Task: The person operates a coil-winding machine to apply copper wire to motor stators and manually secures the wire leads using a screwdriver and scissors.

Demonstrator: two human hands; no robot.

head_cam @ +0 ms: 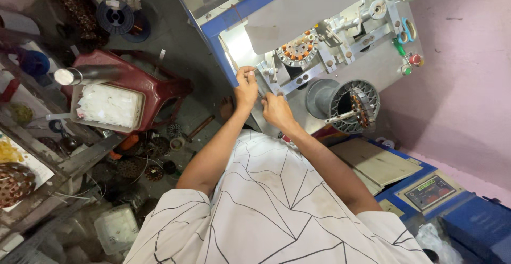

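My left hand [246,87] and my right hand [277,109] meet at the near edge of a grey and blue winding machine [298,14], fingers pinched on a small metal lever or part [262,89] at its front plate; what they grip is too small to make out. Just beyond my hands a round stator core with orange slots [298,48] sits clamped in the machine. To the right, a second wound stator on a round cage fixture [355,106] sticks out from the machine face.
A dark red plastic stool [159,85] carries a tray of white paper pieces [109,106]. Wire spools [115,17] lie on the floor, and loose stator parts [141,163] clutter it. A metal rack [48,157] stands left. A blue control box with a screen [430,191] sits lower right.
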